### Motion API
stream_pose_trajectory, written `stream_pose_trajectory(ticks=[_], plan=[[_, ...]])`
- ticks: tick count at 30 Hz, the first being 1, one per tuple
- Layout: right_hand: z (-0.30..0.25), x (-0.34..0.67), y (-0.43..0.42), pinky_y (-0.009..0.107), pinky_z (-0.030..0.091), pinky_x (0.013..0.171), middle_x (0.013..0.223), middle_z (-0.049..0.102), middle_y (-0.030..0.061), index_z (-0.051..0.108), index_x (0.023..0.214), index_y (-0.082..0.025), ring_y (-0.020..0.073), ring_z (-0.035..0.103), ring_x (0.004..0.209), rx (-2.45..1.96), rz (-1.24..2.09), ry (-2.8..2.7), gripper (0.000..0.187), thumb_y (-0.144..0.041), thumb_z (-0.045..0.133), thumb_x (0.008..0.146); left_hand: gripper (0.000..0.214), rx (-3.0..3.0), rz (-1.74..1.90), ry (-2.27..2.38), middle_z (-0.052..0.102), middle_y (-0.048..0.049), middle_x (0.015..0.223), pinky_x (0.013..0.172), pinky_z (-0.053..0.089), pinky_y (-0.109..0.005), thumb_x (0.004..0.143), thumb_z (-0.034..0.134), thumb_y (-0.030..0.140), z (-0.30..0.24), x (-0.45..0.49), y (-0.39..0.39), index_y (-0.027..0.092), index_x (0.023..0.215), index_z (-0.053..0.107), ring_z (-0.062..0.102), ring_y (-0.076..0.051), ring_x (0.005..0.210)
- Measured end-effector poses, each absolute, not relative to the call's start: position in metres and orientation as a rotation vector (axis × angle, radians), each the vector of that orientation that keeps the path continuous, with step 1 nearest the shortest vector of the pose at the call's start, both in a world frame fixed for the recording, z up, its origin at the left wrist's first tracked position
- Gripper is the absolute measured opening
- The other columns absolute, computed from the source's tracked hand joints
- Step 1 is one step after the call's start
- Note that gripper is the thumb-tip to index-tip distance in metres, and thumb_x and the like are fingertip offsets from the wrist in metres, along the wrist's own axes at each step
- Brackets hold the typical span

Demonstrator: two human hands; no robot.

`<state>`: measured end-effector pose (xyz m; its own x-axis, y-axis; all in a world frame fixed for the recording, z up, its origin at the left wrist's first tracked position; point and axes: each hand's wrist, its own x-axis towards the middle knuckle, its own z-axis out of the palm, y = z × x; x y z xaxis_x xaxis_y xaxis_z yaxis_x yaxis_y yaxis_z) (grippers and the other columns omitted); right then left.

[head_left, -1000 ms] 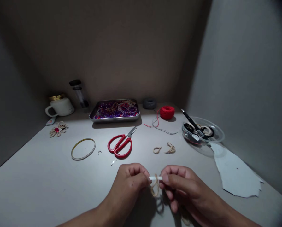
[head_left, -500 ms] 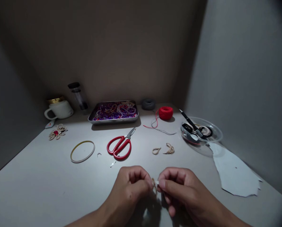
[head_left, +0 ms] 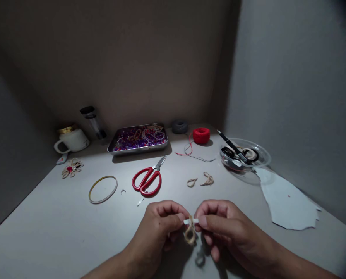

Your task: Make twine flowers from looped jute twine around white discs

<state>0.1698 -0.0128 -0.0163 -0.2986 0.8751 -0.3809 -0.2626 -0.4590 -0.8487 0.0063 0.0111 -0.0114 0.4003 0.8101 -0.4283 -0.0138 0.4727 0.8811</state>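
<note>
A small loop of brown twine (head_left: pixel 189 235) hangs between my hands above the table, with a narrow white strip (head_left: pixel 195 221) lying across its upper part. My left hand (head_left: pixel 163 228) is closed, thumb and index pinching at the top of the twine beside the strip's left end. The strip's right end is pinched by my right hand (head_left: pixel 229 228), whose lower fingers curl underneath. Beyond my hands lie another twine loop (head_left: pixel 191 182) and a looped twine piece (head_left: pixel 208 179). Red-handled scissors (head_left: pixel 146 181) rest to the left of these.
A metal tray (head_left: pixel 139 150) of beads stands at the back, near grey yarn (head_left: pixel 180 126) and red yarn (head_left: pixel 201 135). At right are a clear bowl (head_left: pixel 264 159) and white paper (head_left: pixel 289 205). A hoop (head_left: pixel 103 189), twine flower (head_left: pixel 72 168) and mug (head_left: pixel 74 140) lie left.
The twine loop now hangs lower and shows plainly between my fingers, with more of the white strip exposed across it. The view has shifted slightly.
</note>
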Motion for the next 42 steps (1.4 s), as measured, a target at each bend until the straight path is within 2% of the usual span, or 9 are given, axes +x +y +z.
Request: stream_pose_trajectory(ticks=[5,13,18,23,28,36,42], plan=[[-0.015,0.17,-0.013,0.015,0.04,0.038,0.049,0.054,-0.0032,0.058,0.063,-0.013,0.0053,0.047,0.039,-1.184,1.785,-0.97,0.013,-0.025,0.063,0.065,0.014,0.945,0.59,0.987,0.039,0.0054,0.045,0.04,0.014,-0.02,0.064,0.065,0.026,-0.013,0.005,0.01,0.013,0.064,0.06,0.026,-0.005,0.042],[-0.007,0.167,-0.013,0.016,0.039,0.037,0.043,0.052,-0.0052,0.057,0.059,-0.014,0.0052,0.047,0.035,-1.289,1.697,-1.036,0.012,-0.024,0.063,0.061,0.012,0.992,0.582,1.002,0.039,0.0047,0.044,0.041,0.017,-0.02,0.062,0.06,0.022,-0.015,0.003,0.01,0.012,0.066,0.065,0.029,-0.006,0.042],[-0.008,0.167,-0.014,0.016,0.037,0.037,0.044,0.053,-0.0048,0.057,0.06,-0.014,0.0058,0.048,0.035,-1.304,1.688,-1.04,0.009,-0.021,0.062,0.06,0.013,1.019,0.61,0.962,0.049,0.0015,0.047,0.042,0.017,-0.021,0.061,0.061,0.021,-0.015,0.002,0.009,0.011,0.068,0.066,0.03,-0.005,0.042],[-0.006,0.164,-0.014,0.018,0.039,0.038,0.044,0.052,-0.0048,0.057,0.058,-0.015,0.0071,0.049,0.038,-1.298,1.67,-1.066,0.009,-0.021,0.063,0.06,0.018,1.035,0.567,0.998,0.047,0.0025,0.047,0.041,0.016,-0.021,0.061,0.067,0.028,-0.013,0.004,0.008,0.011,0.066,0.065,0.029,-0.005,0.041],[-0.006,0.165,-0.014,0.018,0.039,0.039,0.043,0.051,-0.0053,0.056,0.058,-0.015,0.007,0.048,0.037,-1.32,1.662,-1.071,0.009,-0.022,0.063,0.06,0.019,1.021,0.568,1.034,0.049,0.0027,0.049,0.041,0.017,-0.02,0.061,0.07,0.028,-0.013,0.005,0.009,0.011,0.065,0.064,0.03,-0.004,0.041],[-0.009,0.165,-0.014,0.018,0.036,0.039,0.044,0.052,-0.0042,0.057,0.06,-0.014,0.0078,0.049,0.039,-1.356,1.635,-1.141,0.011,-0.024,0.061,0.063,0.014,0.997,0.604,1.039,0.048,0.0041,0.045,0.041,0.019,-0.019,0.061,0.068,0.024,-0.012,0.007,0.007,0.012,0.06,0.061,0.031,-0.004,0.04],[-0.01,0.17,-0.016,0.022,0.041,0.044,0.049,0.055,-0.0015,0.061,0.067,-0.013,0.0097,0.051,0.044,-1.22,1.681,-1.158,0.014,-0.026,0.058,0.061,0.01,1.016,0.65,1.06,0.039,0.0073,0.039,0.041,0.018,-0.02,0.058,0.06,0.02,-0.007,0.012,0.003,0.013,0.053,0.054,0.027,-0.004,0.039]])
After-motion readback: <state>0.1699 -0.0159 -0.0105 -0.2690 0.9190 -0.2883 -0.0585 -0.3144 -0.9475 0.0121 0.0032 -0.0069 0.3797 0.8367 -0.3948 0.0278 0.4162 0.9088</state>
